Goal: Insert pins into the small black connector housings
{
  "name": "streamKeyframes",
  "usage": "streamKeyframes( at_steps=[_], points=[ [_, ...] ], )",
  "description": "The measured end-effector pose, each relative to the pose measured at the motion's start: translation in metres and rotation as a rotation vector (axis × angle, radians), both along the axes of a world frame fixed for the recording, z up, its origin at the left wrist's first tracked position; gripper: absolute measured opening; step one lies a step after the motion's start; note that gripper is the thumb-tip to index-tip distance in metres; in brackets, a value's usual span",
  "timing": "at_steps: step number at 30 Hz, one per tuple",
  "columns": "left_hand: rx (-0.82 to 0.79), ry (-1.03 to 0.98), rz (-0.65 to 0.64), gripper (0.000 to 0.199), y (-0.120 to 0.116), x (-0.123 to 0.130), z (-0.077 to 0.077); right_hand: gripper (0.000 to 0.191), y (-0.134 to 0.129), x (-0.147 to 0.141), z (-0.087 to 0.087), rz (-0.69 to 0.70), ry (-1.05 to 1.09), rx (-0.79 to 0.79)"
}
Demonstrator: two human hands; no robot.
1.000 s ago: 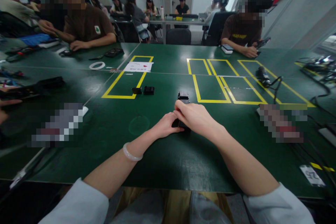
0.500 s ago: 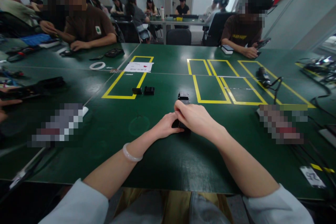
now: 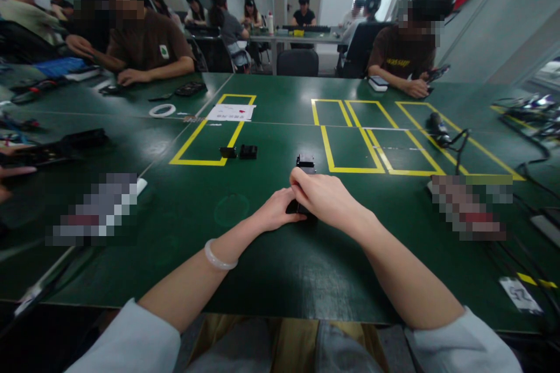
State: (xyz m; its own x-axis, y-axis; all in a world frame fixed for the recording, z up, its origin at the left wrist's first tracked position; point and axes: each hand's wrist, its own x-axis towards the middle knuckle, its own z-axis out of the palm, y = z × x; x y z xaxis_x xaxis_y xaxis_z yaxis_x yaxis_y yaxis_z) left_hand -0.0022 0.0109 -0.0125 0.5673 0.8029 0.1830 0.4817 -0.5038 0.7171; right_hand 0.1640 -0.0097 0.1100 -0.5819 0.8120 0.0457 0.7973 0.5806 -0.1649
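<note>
On the green table [image 3: 262,274] in front of me stands a black boxy device [image 3: 305,160], mostly covered by my hands. My left hand [image 3: 280,208] is closed around its near left side, with the thumb at the lower edge. Over the top bends my right hand [image 3: 326,192], its fingers curled down onto the device. The right fingertips are hidden, so what they press or pinch cannot be made out. Two small black parts, one flat piece [image 3: 228,152] and one blocky piece [image 3: 249,152], lie to the left, apart from both hands.
Yellow tape outlines [image 3: 350,170] mark the table. A roll of white tape [image 3: 162,111] and a paper sheet [image 3: 231,112] lie at the back left. Blurred-out slabs [image 3: 468,207] flank me on both sides. Cables [image 3: 531,166] run along the right. Co-workers sit across the table.
</note>
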Motion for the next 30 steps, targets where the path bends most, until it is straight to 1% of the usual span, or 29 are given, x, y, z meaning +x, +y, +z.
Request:
streamKeyframes(
  at_steps=[4, 11, 18, 25, 30],
  points=[
    [-0.01, -0.001, -0.002, 0.05, 0.0, 0.0, -0.0003, 0.021, -0.0002, 0.0004, -0.0011, 0.005, 0.004, 0.02],
    [-0.024, 0.039, -0.001, 0.045, 0.0009, -0.001, -0.0006, 0.026, 0.0023, -0.0005, -0.0044, -0.01, -0.051, 0.041],
    [-0.005, 0.001, -0.009, 0.053, 0.0013, -0.0002, -0.0019, 0.022, -0.0002, -0.0005, -0.0025, 0.0, -0.018, 0.038],
    [-0.01, 0.019, 0.015, 0.049, 0.0011, -0.001, -0.0044, 0.023, 0.0026, 0.0003, -0.0058, 0.004, -0.038, 0.053],
    [0.007, 0.0, -0.002, 0.051, 0.0018, -0.0006, -0.0048, 0.018, 0.0012, 0.0014, -0.0068, 0.018, 0.019, 0.044]
  ],
)
